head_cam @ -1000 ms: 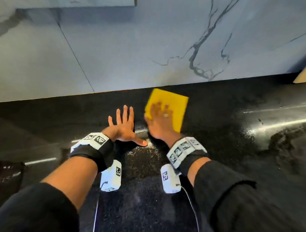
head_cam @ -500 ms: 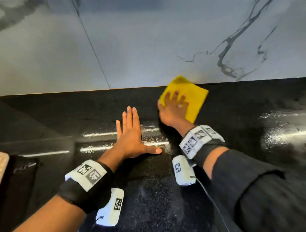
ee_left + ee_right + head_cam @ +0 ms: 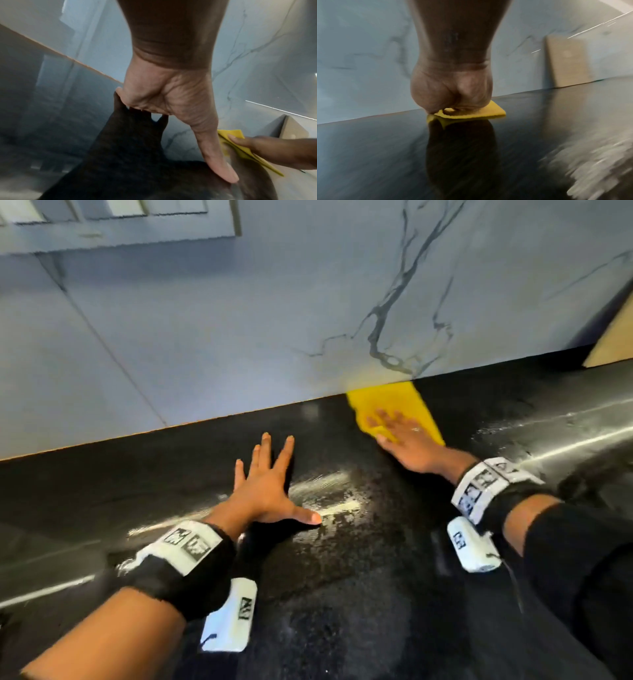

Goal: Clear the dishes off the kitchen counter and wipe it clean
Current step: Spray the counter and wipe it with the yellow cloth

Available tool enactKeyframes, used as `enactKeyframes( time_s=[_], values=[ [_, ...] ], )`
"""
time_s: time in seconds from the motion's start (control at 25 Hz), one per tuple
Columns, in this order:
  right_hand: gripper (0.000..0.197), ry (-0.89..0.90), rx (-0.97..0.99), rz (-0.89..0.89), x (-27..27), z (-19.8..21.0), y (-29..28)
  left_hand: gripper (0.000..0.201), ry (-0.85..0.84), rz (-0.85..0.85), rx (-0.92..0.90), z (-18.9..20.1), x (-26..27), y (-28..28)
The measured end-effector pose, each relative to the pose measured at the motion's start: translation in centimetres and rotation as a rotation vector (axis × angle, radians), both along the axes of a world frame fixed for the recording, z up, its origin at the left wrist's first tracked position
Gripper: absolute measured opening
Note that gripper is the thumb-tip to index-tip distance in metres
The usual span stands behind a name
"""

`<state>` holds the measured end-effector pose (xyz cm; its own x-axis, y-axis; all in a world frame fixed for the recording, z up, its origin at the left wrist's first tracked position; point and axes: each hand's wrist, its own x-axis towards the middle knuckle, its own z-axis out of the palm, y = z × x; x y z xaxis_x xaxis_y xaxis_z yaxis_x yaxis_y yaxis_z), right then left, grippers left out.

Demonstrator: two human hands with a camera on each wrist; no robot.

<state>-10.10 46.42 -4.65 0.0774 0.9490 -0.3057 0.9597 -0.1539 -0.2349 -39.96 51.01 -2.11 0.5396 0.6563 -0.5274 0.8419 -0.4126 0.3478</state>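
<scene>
Wall: a pale marble-veined wall (image 3: 239, 330) rose beyond both hands, meeting the counter at a thin tan seam.
Counter: the black speckled counter (image 3: 359, 594) lay under both hands, shiny and wet-streaked to the right of the right hand and between the two hands.
Board: a tan board (image 3: 568, 62) leaned upright against the wall, well to the right of the right hand.
Left hand: the left hand (image 3: 263, 491) lay palm-down on the counter, fingers straight and spread, thumb out toward the right hand, grasping nothing.
Right hand: the right hand (image 3: 407, 440) pressed flat on the cloth, fingers extended toward the wall; a ring showed on one finger.
Cloth: the yellow cloth (image 3: 394, 402) lay under the right hand's fingers and ahead of them, its far edge touching the wall seam, one near corner folded up beside the thumb.
</scene>
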Motion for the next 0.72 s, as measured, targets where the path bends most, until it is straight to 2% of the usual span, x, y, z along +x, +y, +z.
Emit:
enactKeyframes(
  time_s=[0.08,0.12,0.16,0.2,0.28,0.44,0.52,0.6,0.64,0.72],
  values=[
    [0.054,0.0,-0.061,-0.372,6.5,0.7,-1.3,0.155,0.056,0.0,-0.044,-0.7,3.8,-0.4],
    [0.056,0.018,-0.078,-0.539,8.0,0.9,-1.8,0.157,0.086,0.003,-0.057,-1.0,5.0,-0.5],
    [0.056,0.024,-0.078,-0.654,7.9,1.0,-1.9,0.158,0.107,0.011,-0.068,-1.2,5.7,-0.4],
    [0.055,0.011,-0.062,-0.694,6.7,0.8,-1.4,0.159,0.118,0.025,-0.081,-1.2,5.9,-0.3],
    [0.054,0.032,-0.045,-0.597,2.2,0.5,0.2,0.16,0.125,0.039,-0.086,-0.9,5.9,-0.2],
    [0.052,0.062,-0.028,-0.015,-8.5,-0.2,-0.8,0.16,0.14,0.039,-0.068,-1.2,5.9,-0.2],
    [0.05,0.096,-0.004,0.135,-8.5,-0.4,-3.2,0.159,0.133,0.038,-0.068,-1.2,5.8,-0.1],
    [0.05,0.083,0.011,0.086,-4.5,-0.7,-5.8,0.159,0.125,0.044,-0.074,-1.2,5.7,-0.2],
    [0.051,0.092,-0.001,-0.046,-2.2,-0.7,-7.3,0.159,0.121,0.042,-0.073,-1.2,5.7,-0.2],
    [0.056,0.119,0.044,-0.497,1.9,-0.2,-10.1,0.16,0.112,0.031,-0.065,-0.9,5.6,-0.6]
  ],
)
